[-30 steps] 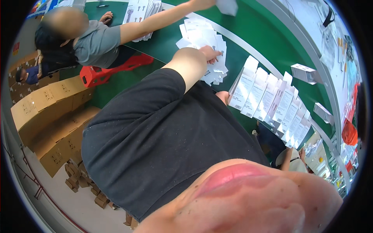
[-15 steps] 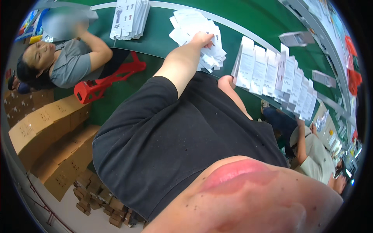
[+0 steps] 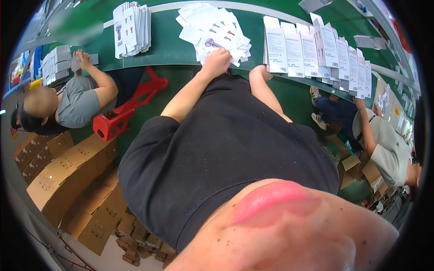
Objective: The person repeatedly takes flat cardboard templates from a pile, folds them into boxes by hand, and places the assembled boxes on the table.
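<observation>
A fanned pile of flat white cartons (image 3: pixel 192 22) with small device pictures lies on the green worktable in front of me. On its near edge rests my left hand (image 3: pixel 217 62), fingers curled down onto a top carton. My right hand (image 3: pixel 261 72) is at the table's front edge, touching or close to the left end of a row of white cartons (image 3: pixel 274 47). These cartons lean against each other, several with raised flaps. Most of the right hand's fingers are hidden, so its grip does not show.
A neat stack of flat white cartons (image 3: pixel 132 34) sits to the left. A co-worker in grey (image 3: pixel 83 101) is beside a red stool (image 3: pixel 113 124); another in a pale shirt (image 3: pixel 389 149) is at the right. Large brown boxes (image 3: pixel 68 180) stand on the floor.
My view has shifted, so the table appears higher. My left hand has moved from the middle of the pile to its near edge. The left co-worker's hand now shows near small boxes.
</observation>
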The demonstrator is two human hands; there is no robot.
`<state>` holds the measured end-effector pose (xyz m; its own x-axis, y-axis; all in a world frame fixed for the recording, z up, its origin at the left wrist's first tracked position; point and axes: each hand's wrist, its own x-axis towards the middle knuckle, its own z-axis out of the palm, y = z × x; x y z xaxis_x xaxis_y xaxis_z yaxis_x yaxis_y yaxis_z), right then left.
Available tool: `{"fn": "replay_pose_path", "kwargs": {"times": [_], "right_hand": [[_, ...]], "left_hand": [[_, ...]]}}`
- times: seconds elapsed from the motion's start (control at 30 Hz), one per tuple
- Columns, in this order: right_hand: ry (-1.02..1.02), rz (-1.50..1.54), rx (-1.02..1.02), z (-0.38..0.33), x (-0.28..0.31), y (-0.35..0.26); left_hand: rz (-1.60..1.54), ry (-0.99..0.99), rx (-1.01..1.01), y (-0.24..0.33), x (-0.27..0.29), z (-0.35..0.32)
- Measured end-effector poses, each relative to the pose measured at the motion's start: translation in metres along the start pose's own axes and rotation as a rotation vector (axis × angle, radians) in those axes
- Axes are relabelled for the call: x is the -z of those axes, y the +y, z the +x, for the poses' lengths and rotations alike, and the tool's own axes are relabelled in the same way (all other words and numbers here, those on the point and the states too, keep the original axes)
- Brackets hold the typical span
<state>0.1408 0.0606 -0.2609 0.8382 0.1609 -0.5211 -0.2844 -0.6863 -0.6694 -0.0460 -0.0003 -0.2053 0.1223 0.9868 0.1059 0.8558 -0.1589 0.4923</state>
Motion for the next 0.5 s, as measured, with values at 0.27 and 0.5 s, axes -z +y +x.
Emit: {"fn": "replay_pose_path", "kwargs": {"times": [0.27,0.5], "right_hand": [[0.060,-0.184,-0.206,0.007,-0.005,-0.026],[-0.013,-0.251,-0.226,-0.033,0.021,-0.030]], "left_hand": [[0.191,-0.104,-0.212,0.030,0.025,-0.011],[0.400,-0.251,-0.190,0.001,0.002,-0.018]]}}
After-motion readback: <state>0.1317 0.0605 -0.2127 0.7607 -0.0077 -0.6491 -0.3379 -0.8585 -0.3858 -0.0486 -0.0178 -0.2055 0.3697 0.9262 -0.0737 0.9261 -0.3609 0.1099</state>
